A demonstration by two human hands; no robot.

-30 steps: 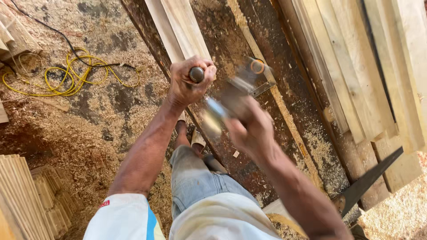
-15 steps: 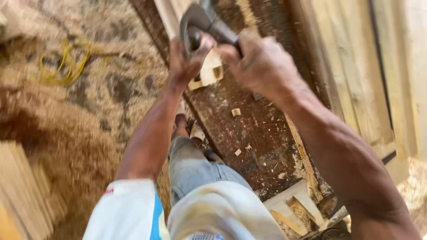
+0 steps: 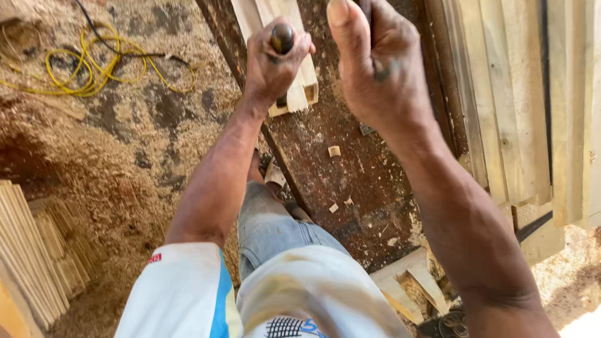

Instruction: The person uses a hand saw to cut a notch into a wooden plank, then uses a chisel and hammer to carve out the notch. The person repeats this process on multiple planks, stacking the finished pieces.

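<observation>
While the left hand (image 3: 270, 66) is gripping a dark round-ended tool handle (image 3: 282, 39) upright over the near end of a pale wooden board (image 3: 294, 75) running lengthwise away along the rusty brown bench (image 3: 350, 169), the right hand (image 3: 375, 69) is hovering closed just beside it, its contents unclear.

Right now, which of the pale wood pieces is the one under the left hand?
The short pale wood block on the dark workbench, just below the left hand gripping a dark-handled tool. The other pale boards are long and stacked at the right, untouched.
</observation>
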